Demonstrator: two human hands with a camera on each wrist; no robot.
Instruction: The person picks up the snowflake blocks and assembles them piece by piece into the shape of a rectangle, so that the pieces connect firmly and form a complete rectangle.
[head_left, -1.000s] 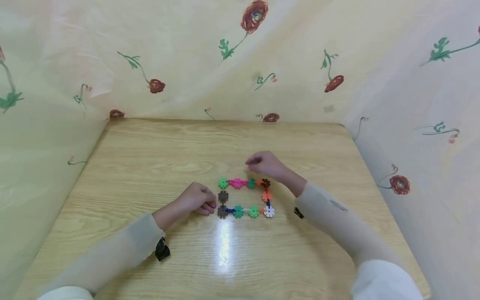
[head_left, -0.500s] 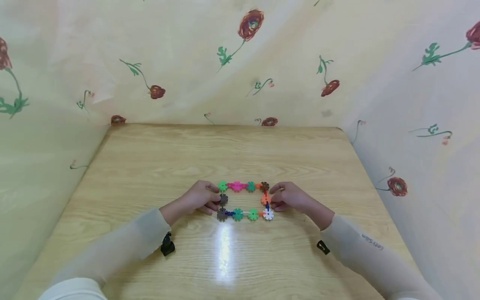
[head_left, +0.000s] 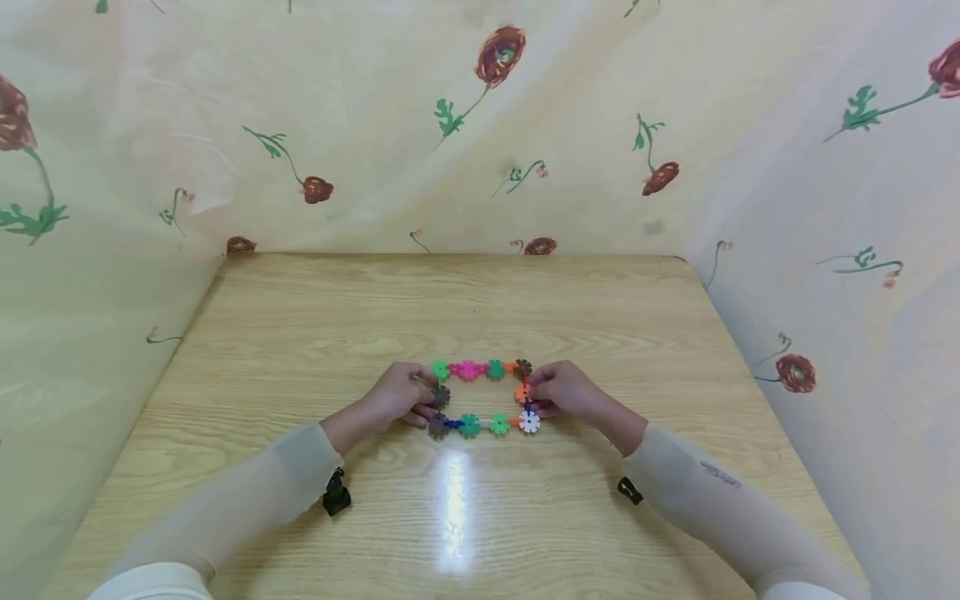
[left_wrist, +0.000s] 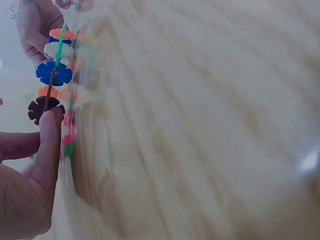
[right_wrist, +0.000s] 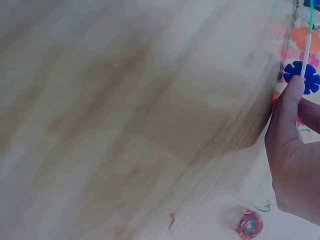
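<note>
A rectangular ring of interlocking snowflake discs [head_left: 468,370] is at the middle of the table, its discs green, pink, orange, white, blue and dark brown. My left hand [head_left: 399,392] pinches its left side at a dark disc [head_left: 441,396]. In the left wrist view the thumb presses against a dark disc [left_wrist: 42,106], beside a blue disc [left_wrist: 54,74]. On the opposite side, my right hand [head_left: 566,389] grips the ring around an orange disc [head_left: 522,392]. The right wrist view has its thumb at the edge of a blue disc [right_wrist: 295,70]. Fingers behind the discs are partly hidden.
The wooden table [head_left: 360,308] meets a flower-printed curtain [head_left: 360,125] at the back and both sides. A bright light reflection [head_left: 454,517] lies on the tabletop near the front. Black wrist devices [head_left: 336,493] hang under both sleeves.
My right hand has come down from behind the ring to its right side and taken hold. My left hand has closed in on the left side. The ring has shifted slightly left.
</note>
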